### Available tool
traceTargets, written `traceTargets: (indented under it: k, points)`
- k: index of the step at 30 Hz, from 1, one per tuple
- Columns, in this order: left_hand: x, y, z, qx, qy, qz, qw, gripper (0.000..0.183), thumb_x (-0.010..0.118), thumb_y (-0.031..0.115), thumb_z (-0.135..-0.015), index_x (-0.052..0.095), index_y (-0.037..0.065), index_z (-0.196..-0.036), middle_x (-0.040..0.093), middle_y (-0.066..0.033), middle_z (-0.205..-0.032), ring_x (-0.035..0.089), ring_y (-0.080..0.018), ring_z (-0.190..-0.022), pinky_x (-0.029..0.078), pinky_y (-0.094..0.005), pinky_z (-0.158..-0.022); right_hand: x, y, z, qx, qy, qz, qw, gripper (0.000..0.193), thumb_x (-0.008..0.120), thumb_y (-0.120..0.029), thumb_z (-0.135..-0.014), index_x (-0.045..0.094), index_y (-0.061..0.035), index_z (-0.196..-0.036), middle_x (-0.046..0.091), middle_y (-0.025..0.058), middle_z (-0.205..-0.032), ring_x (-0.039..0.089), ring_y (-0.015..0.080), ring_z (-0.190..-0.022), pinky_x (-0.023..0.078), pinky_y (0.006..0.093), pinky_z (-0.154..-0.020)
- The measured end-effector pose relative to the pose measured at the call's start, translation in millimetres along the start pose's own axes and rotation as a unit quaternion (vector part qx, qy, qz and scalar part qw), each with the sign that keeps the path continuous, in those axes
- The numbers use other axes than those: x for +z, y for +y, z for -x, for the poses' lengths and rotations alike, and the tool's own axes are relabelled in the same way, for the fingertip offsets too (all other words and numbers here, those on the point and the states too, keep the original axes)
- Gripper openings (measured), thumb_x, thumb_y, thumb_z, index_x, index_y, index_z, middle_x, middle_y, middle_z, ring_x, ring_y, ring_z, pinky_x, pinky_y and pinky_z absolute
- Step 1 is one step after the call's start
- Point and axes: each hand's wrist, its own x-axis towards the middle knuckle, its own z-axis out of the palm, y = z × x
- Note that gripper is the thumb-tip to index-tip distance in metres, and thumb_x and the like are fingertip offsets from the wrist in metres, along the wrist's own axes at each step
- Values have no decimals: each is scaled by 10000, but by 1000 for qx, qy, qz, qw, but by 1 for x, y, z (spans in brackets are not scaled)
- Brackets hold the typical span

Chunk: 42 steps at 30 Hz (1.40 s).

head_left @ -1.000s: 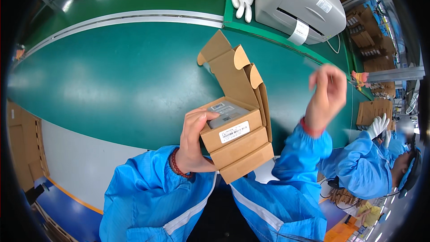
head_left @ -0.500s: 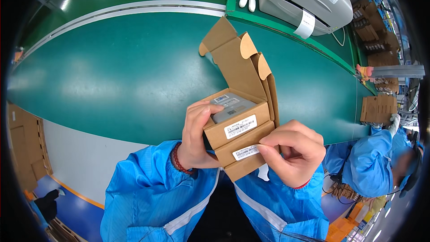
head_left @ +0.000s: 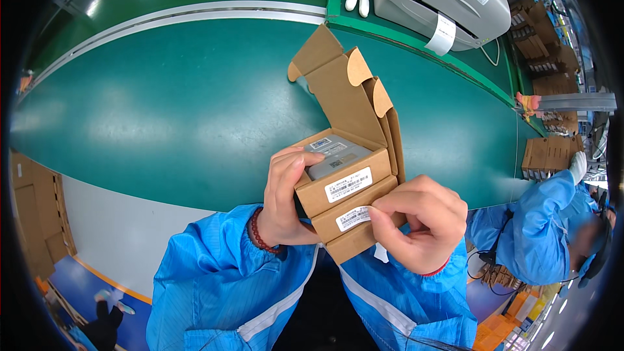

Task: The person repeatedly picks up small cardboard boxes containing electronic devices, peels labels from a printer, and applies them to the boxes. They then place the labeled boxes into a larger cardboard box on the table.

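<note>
Since a second ago, my right hand (head_left: 426,221) has been coming in from well out to the right, and it is now reaching the near side of the box stack (head_left: 351,203), its thumb and forefinger pinching the right end of the lower label (head_left: 353,219). That label is lying between my hands, just left of my right fingertips, and it seems to be resting against the face below the upper label (head_left: 348,184). Its long axis is running from lower left to upper right, pointing into the pinch and roughly following the tilted box edges, so my right hand is the nearer one. My left hand (head_left: 279,198) is gripping the stack's left side, one digit resting on the grey device (head_left: 335,155) in the top box. Beyond both hands, the raised cardboard lid (head_left: 351,94) is leaning away over the desk (head_left: 182,123). Below my right hand, a white scrap (head_left: 381,253) is showing; I cannot tell what it is joined to.
</note>
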Motion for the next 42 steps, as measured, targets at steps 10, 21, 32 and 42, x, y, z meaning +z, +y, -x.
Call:
traceTargets:
  k: [10,21,32,42]
  points:
    - [5,-4,11,-18,18,30,999,982,810,294,-549,243,-27,-1283,474,-210,-1079,507,-302,-932,408,-439,-797,-9,-10,-9,57,-50,111,991,305,765,-127,-585,534,-55,-771,470,26,-563,496,154,-437,386,267,-407]
    - [1,-2,6,-26,-10,43,999,1030,824,278,-531,210,-16,-1304,455,-206,-1100,492,-295,-951,397,-430,-819,-22,11,-7,51,91,60,993,328,780,-104,-614,505,-37,-778,447,6,-566,376,59,-444,289,212,-381]
    - [1,-3,9,-28,-1,40,999,1024,825,280,-528,217,-9,-1300,454,-207,-1106,488,-299,-960,399,-435,-817,-20,12,-11,33,-89,1,996,259,768,-64,-577,578,-40,-751,479,44,-634,433,130,-469,344,242,-419]
    - [2,-2,11,-45,-21,40,998,1019,806,269,-561,176,-6,-1313,433,-205,-1121,456,-306,-1004,360,-441,-882,-85,120,-53,57,177,40,982,169,619,-19,-744,574,-19,-907,559,15,-751,516,95,-696,414,219,-647]
